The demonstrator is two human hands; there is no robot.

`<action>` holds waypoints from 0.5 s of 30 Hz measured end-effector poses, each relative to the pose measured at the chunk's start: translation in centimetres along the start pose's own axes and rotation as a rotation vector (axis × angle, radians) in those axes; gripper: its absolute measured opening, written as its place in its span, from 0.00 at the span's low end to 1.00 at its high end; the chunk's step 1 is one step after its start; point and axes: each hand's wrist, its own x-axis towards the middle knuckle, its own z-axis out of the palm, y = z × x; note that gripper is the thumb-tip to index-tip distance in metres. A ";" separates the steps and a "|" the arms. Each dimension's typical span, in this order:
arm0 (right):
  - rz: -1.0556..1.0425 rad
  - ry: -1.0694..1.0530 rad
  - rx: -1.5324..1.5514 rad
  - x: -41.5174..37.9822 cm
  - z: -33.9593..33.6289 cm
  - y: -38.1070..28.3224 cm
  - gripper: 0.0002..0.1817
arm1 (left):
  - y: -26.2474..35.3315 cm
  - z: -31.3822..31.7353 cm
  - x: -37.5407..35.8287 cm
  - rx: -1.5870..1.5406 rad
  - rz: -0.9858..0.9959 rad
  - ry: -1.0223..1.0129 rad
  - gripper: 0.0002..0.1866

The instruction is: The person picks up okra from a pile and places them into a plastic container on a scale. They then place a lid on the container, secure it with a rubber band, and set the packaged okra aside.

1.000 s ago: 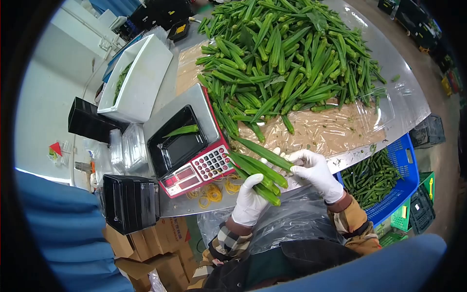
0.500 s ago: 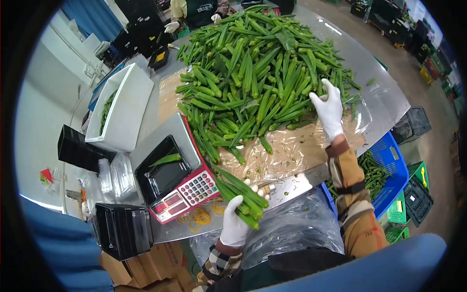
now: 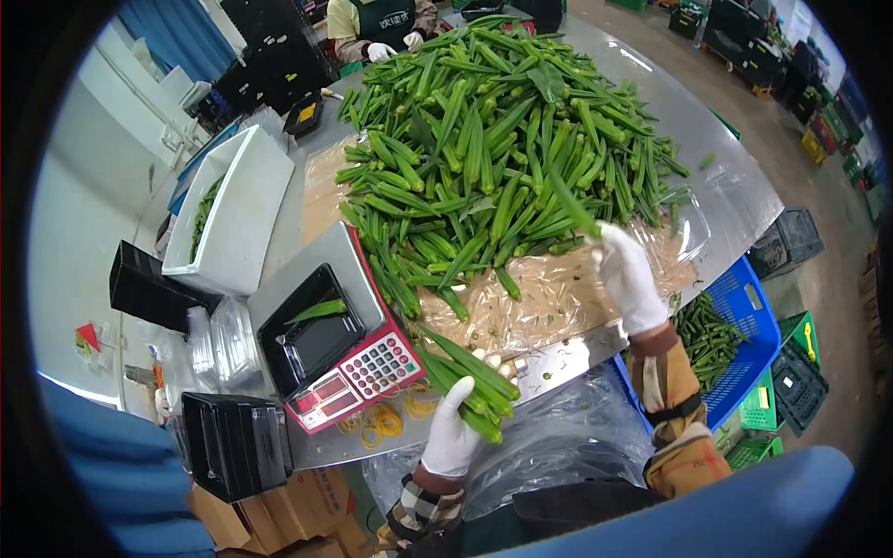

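A large heap of green okra (image 3: 493, 139) covers the metal table. Gloved in white, my left hand (image 3: 453, 430) is wrapped round a bunch of okra (image 3: 474, 381) at the table's near edge. My right hand (image 3: 628, 279), also in a white glove, pinches one long okra pod (image 3: 569, 200) by its stem end, in front of the heap's right side. To the left of the bunch is a red and silver scale (image 3: 349, 372) carrying a black tray (image 3: 312, 325) with one okra pod (image 3: 318, 311) in it.
Yellow rubber bands (image 3: 377, 423) lie beside the scale. A white bin (image 3: 233, 219) and stacked black trays (image 3: 233, 442) stand left. On the right is a blue crate (image 3: 765, 335) of okra. Across the table are a co-worker's gloved hands (image 3: 379, 52). Clear plastic (image 3: 567, 432) hangs at the near edge.
My right hand has come nearer, away from the heap, and now holds a pod. My left hand has barely moved with its bunch. The co-worker's hands have come closer together.
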 end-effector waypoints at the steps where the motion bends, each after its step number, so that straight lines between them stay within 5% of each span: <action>1: 0.034 -0.045 0.030 -1.4 0.3 0.6 0.13 | -0.1 -0.3 0.3 0.026 0.003 -0.014 0.30; 3: 0.095 -0.121 -0.274 -5.1 2.5 1.0 0.13 | -0.3 -0.4 0.6 0.026 0.011 -0.035 0.30; 7: 0.114 -0.734 -0.733 -9.6 5.0 3.5 0.14 | -0.6 0.1 0.6 -0.021 0.051 -0.046 0.28; 10: -0.042 -0.868 -0.700 -7.9 5.5 3.8 0.14 | -0.4 -0.8 0.9 0.006 0.092 0.062 0.27; 12: 0.160 -0.488 -0.635 -4.9 5.5 1.3 0.12 | -0.2 -0.8 0.5 -0.045 0.082 0.120 0.24; 15: -0.451 0.082 -0.744 4.9 1.2 2.1 0.18 | -0.3 -1.2 -0.1 -0.065 0.044 0.048 0.25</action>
